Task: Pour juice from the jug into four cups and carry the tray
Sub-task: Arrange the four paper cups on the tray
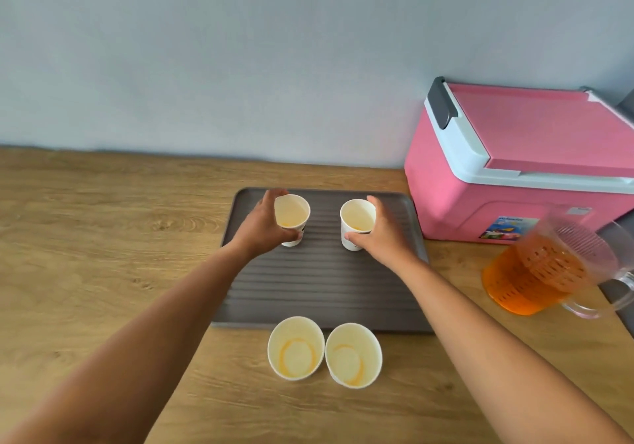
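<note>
- A grey ribbed tray (pixel 322 282) lies flat on a wooden worktop (pixel 103 237), its long side running left to right, parallel to the wall behind.
- The left hand (pixel 264 227) wraps around a white paper cup (pixel 293 215) at the tray's far left; this cup tilts slightly.
- The right hand (pixel 380 234) grips a second paper cup (pixel 356 220) at the tray's far right, upright.
- Both held cups show only a trace of orange at the bottom.
- Two more paper cups, a left one (pixel 295 348) and a right one (pixel 353 355), stand just beside each other on the worktop, near the tray's front edge, with orange rings inside.
- A clear jug (pixel 535 279) with orange juice stands right of the tray, handle pointing right.
- A pink cooler box (pixel 507 169) sits behind the jug.
</note>
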A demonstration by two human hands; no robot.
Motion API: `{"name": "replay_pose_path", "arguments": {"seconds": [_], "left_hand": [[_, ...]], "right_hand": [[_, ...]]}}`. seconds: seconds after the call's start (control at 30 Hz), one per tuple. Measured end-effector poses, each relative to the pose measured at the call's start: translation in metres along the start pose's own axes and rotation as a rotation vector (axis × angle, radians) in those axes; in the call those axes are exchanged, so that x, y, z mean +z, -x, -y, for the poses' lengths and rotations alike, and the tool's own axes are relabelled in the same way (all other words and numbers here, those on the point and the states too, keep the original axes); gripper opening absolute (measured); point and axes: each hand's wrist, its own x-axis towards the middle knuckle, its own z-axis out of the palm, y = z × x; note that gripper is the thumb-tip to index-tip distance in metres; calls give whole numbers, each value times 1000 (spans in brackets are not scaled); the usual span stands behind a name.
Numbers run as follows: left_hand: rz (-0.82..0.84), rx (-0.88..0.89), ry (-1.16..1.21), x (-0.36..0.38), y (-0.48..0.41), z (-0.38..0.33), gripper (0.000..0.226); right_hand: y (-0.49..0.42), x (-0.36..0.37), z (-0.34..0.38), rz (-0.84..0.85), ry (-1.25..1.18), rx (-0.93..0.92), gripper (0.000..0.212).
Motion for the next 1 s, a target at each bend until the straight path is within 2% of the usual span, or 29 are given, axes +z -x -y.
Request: {"name": "replay_pose_path", "arguments": {"seconds": [0.37,0.47,0.57,0.67,0.8,0.87,0.93,1.0], "left_hand": [[24,-15,-10,5,-24,2,88],[33,1,-28,4,-21,2,100],[58,-6,-35,2,-16,1,117],[3,-2,-26,-3,-6,-2,124],[-162,41,33,-13,22,1,106],[-154,56,133,-16,47,5,90],[-42,55,284,-16,76,6,79],[106,40,405,-13,108,5,80]], "right_hand": [[-28,10,-3,-16,11,-16,96],[-28,10,-5,-15,-12,-17,97],[-24,9,-6,5,-51,-20,107],[-12,2,-5,-59,-69,-35,111],[23,-16,0,-178,-145,-30,99],[49,-24,5,-104,-299,9,96],[74,-29,7,38,-373,-3,93],[102,-31,5,187,-375,-37,88]]}}
